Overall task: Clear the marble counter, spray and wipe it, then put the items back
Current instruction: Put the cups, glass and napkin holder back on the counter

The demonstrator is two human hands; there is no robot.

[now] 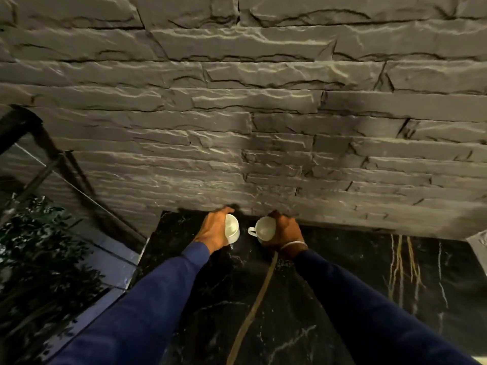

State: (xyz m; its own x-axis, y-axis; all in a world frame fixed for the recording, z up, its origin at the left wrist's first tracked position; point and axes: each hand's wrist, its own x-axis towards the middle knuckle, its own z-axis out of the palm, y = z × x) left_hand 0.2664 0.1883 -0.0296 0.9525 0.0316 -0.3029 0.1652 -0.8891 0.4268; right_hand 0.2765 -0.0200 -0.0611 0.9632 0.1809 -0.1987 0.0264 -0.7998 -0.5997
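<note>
Head view, angled steeply down. Black marble counter w/ white and gold veins, butted against a grey stone wall at the back.

L hand: fingers curled round a white cup, gripping it from the cup's left side. L cup was tilted, mouth turned toward cam and a bit to the right. Inside showed plain white. Handle not vis.

R hand: wrapped round the R cup, fingers curled on its right side. Cup mouth faced up toward cam, inside plain white. Its handle stuck out left, toward the L cup.

Cups were near each other w/ a narrow gap betw them, not touching. Both sat at the back of the counter, just beside the wall base. Couldn't tell whether either base rested on the marble or hung just above it, since hands and shadow hid the bottoms.

Thin pale bangle on R wrist. Both arms in dark blue sleeves, reaching fwd from the bottom of frame.

Tan cord ran from under the R wrist down across the counter to the bottom edge. Unclear what it belonged to.

Left of counter: dark leafy plant, lower than the countertop, w/ a dark metal frame slanting above it. Far right edge: corner of a pale obj, too cropped to ID.

Light was dim. Hand shadows fell on the wall just above the cups.
</note>
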